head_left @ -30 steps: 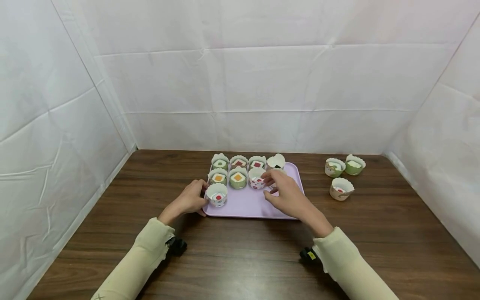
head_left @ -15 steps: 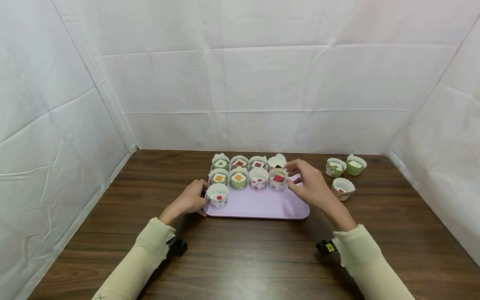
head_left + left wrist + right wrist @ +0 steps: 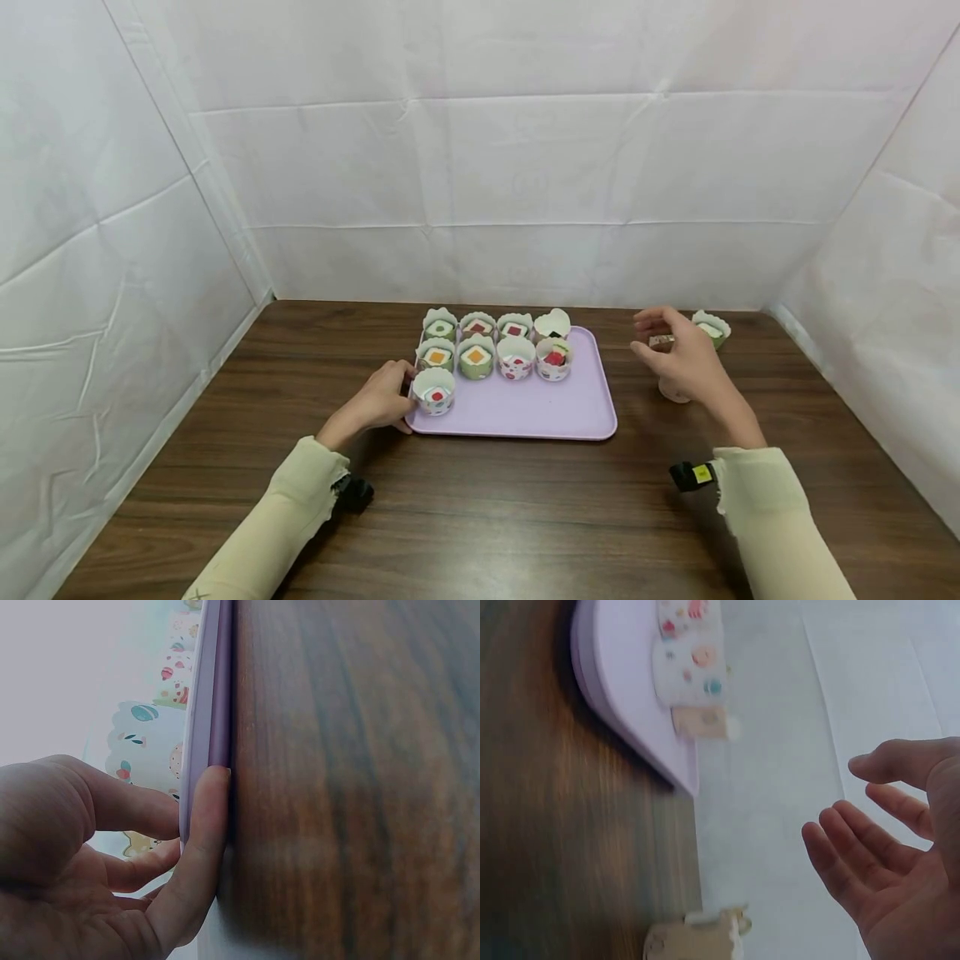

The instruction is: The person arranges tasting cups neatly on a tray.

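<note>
A lilac tray (image 3: 525, 414) holds paper baking cups in rows. My left hand (image 3: 378, 397) grips its front-left corner; in the left wrist view the thumb (image 3: 208, 802) lies along the outer wall (image 3: 205, 712). Beside those fingers sits a patterned white cup (image 3: 433, 392) with a small red-topped piece inside. A cup with red and green contents (image 3: 554, 358) stands at the right end of the second row. My right hand (image 3: 688, 358), fingers loosely bent and holding nothing, hovers over the cups right of the tray. It partly hides a brown-patterned cup (image 3: 675, 392).
A green cup (image 3: 712, 327) stands at the back right, beyond my right hand. Cups with orange-topped pieces, including one green cup (image 3: 476, 357), fill the second row. White sheeting (image 3: 480, 167) walls in the dark wooden table (image 3: 480, 517).
My right hand has moved right, from over the tray to the cups on the right, uncovering the red-and-green-filled cup. My left hand stays at the tray corner.
</note>
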The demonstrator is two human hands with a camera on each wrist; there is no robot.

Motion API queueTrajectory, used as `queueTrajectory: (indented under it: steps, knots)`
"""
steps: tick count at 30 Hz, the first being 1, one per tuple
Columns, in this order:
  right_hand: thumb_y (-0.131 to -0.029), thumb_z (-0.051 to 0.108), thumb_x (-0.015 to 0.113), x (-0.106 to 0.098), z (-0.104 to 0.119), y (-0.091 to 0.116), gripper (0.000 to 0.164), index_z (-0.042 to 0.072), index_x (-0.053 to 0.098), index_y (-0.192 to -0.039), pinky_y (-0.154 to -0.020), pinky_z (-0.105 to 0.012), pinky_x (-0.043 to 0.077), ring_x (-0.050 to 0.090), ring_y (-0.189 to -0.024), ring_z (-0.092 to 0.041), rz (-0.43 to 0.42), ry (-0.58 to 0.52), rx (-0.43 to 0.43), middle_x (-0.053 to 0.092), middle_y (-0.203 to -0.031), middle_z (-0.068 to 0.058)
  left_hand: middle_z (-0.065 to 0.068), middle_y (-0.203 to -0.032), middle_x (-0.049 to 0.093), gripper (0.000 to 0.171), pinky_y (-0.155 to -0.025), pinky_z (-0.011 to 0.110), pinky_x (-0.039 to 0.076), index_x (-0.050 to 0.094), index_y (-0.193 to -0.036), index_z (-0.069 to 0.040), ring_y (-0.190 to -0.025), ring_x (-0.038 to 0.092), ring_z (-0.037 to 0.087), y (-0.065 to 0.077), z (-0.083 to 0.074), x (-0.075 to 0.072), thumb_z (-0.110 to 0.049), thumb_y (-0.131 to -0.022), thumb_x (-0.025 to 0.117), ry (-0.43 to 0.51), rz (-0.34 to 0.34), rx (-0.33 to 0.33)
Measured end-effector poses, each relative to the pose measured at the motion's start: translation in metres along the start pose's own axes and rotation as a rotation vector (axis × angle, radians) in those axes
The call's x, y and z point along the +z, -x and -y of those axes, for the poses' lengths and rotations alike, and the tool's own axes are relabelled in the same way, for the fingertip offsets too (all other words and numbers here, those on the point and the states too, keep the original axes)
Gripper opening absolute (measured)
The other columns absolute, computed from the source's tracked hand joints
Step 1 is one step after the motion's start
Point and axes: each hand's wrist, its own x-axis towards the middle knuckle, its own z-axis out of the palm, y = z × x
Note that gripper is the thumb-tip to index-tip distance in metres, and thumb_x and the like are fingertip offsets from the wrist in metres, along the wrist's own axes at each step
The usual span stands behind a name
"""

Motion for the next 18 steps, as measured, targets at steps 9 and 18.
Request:
queueTrajectory:
  steps: [9, 18]
  knots:
    - [-0.096, 0.022, 0.073, -0.026, -0.024, 0.007, 0.043, 0.000, 0.060, -0.131, -0.085, -0.011, 0.059, 0.062, -0.116, -0.036, 0.034, 0.021, 0.113, 0.064, -0.128, -0.021, 0.025, -0.127, 0.049, 0.048, -0.055, 0.027, 0.065, 0.054, -0.130, 0.010, -0.112, 0.056, 0.041, 0.000, 0.000, 0.000, 0.010, -0.082, 0.059, -0.026, 0.002, -0.001]
    - [-0.091, 0.039, 0.079, -0.040, -0.045, 0.014, 0.068, 0.001, 0.052, -0.140, -0.107, -0.063, 0.050, 0.051, -0.134, -0.045, 0.150, 0.040, 0.215, 0.053, -0.143, -0.023, 0.025, -0.123, 0.050, 0.048, -0.055, 0.027, 0.065, 0.054, -0.129, 0.011, -0.109, 0.057, 0.040, -0.001, 0.001, 0.000, 0.010, -0.081, 0.058, -0.024, 0.004, 0.006]
